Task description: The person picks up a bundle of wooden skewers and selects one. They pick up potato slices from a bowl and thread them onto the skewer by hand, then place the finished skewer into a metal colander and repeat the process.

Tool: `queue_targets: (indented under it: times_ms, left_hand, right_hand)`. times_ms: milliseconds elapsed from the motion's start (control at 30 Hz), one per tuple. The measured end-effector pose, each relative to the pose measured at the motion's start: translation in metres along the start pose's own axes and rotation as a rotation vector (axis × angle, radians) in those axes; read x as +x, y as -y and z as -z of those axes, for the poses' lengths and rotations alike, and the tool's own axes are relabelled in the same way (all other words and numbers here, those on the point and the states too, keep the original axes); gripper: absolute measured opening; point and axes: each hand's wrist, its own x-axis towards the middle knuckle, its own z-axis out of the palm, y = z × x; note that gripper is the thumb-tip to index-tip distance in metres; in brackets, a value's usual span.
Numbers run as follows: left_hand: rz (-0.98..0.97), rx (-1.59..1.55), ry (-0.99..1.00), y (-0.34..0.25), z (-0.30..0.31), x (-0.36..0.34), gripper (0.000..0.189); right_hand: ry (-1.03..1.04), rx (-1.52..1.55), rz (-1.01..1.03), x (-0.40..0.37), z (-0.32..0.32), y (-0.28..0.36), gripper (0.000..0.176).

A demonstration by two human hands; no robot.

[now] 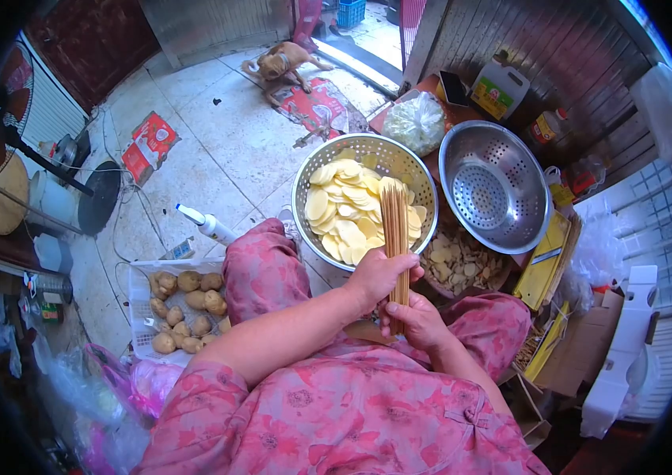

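Tiled floor (201,154), skewers (394,218), jug label (493,98) illegible

The bundle of thin wooden skewers (394,222) — brown, straight, packed close — runs nearly vertically up the view. The left hand (381,277) wraps it below the middle, the right hand (419,323) its lower end. The upper tips spread slightly, overlapping pale yellow slices (344,202) behind; whether they touch is unclear.

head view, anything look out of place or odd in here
The dog on the floor looks out of place, with an uncovered colander of pale slices close by. The red sheet by its feet looks patchy, perhaps worn or dirty.
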Motion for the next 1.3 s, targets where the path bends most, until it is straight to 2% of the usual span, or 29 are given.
queue_targets:
  times_ms: [67,133,200,267,333,467,567,633,667,733,800,867,1000,1067,1133,1167,1233,1300]
  left_hand:
    - [-0.008,0.024,0.021,-0.003,0.001,0.004,0.034]
    - [-0.127,0.193,0.122,-0.015,0.003,0.006,0.037]
    - [-0.251,0.278,0.194,-0.028,0.012,0.014,0.050]
    - [-0.247,0.452,0.030,-0.046,0.028,0.027,0.059]
    - [-0.269,0.305,-0.095,-0.076,0.039,0.028,0.051]
    - [-0.470,0.077,-0.252,-0.111,0.074,0.042,0.032]
    - [-0.468,0.100,-0.336,-0.112,0.092,0.055,0.031]
    - [-0.284,0.232,-0.410,-0.110,0.096,0.062,0.030]
    - [-0.278,0.228,-0.410,-0.108,0.094,0.067,0.030]
    - [-0.463,0.253,-0.336,-0.107,0.083,0.075,0.030]
    - [-0.473,0.303,-0.339,-0.100,0.084,0.090,0.032]
    - [-0.539,0.654,-0.392,-0.093,0.085,0.102,0.033]
    - [-0.494,0.892,-0.382,-0.095,0.076,0.107,0.036]
    - [-0.481,0.918,-0.367,-0.090,0.078,0.121,0.039]
    - [-0.487,1.128,-0.379,-0.084,0.080,0.136,0.044]
    - [-0.490,1.131,-0.370,-0.081,0.079,0.145,0.044]
    - [-0.394,1.242,-0.332,-0.078,0.074,0.162,0.051]
    - [-0.379,1.307,-0.313,-0.071,0.068,0.181,0.053]
  right_hand:
    - [-0.030,-0.011,-0.003,-0.001,0.004,0.003,0.016]
    - [-0.053,-0.034,-0.016,-0.003,0.008,0.012,0.016]
    - [-0.087,-0.114,-0.001,-0.005,0.015,0.027,0.014]
    - [-0.191,-0.158,0.042,-0.006,0.023,0.044,0.014]
    - [-0.281,-0.206,0.064,-0.002,0.038,0.061,0.015]
    - [-0.439,-0.436,0.059,0.008,0.058,0.099,0.013]
    - [-0.489,-0.559,0.015,0.025,0.070,0.111,0.012]
    - [-0.502,-0.633,-0.043,0.040,0.079,0.111,0.013]
    - [-0.509,-0.706,-0.092,0.047,0.083,0.110,0.014]
    - [-0.550,-0.790,-0.104,0.062,0.082,0.106,0.015]
    - [-0.592,-0.869,-0.121,0.077,0.093,0.097,0.017]
    - [-0.586,-1.196,0.012,0.090,0.113,0.083,0.023]
    - [-0.601,-1.337,0.032,0.092,0.094,0.092,0.028]
    - [-0.607,-1.317,0.043,0.091,0.090,0.097,0.027]
    - [-0.625,-1.267,0.102,0.090,0.087,0.101,0.026]
    - [-0.634,-1.263,0.102,0.088,0.084,0.104,0.026]
    - [-0.644,-1.150,0.151,0.082,0.078,0.109,0.024]
    - [-0.647,-1.095,0.181,0.078,0.083,0.108,0.023]
